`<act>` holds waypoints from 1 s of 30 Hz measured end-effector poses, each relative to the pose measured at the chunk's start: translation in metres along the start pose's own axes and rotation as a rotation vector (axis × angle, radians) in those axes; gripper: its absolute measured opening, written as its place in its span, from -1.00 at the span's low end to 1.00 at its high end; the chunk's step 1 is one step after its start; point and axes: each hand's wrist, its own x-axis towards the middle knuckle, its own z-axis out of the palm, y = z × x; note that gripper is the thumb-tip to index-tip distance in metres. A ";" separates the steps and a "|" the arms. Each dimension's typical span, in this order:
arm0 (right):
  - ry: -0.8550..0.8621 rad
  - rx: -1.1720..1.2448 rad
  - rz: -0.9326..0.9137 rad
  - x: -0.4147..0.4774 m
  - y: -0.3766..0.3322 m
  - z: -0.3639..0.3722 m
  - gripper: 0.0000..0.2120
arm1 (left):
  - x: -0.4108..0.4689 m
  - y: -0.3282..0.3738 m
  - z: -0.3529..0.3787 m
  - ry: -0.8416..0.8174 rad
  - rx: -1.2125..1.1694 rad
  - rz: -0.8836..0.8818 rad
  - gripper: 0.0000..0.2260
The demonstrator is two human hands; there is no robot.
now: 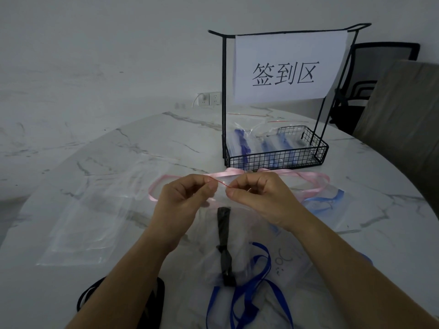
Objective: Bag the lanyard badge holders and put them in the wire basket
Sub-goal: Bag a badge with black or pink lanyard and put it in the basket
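Several bagged holders [242, 138] already lie in the wire basket [275, 160] at one o'clock. Your left hand [187, 198] and right hand [259, 198] each pinch the red seal strip [222, 184] of a clear bag [249, 233] holding a black lanyard [223, 248]; you look to be partway through sealing it. A pink lanyard [316, 179] at twelve and a blue lanyard [256, 293] at six seem still unbagged. The path to the basket is open; the bench [142, 138] curves away at nine and three.
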 end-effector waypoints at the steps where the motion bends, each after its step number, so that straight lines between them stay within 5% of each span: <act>1: 0.007 -0.004 0.004 0.000 0.001 -0.001 -0.91 | 0.001 0.000 -0.001 0.017 -0.023 -0.009 -0.75; 25: 0.079 0.001 0.035 0.002 0.007 -0.012 -0.80 | 0.004 0.000 -0.004 0.172 -0.211 -0.100 -0.79; 30: 0.055 0.014 0.057 0.002 0.006 -0.014 -0.94 | 0.006 -0.001 -0.010 0.212 -0.280 -0.152 -0.95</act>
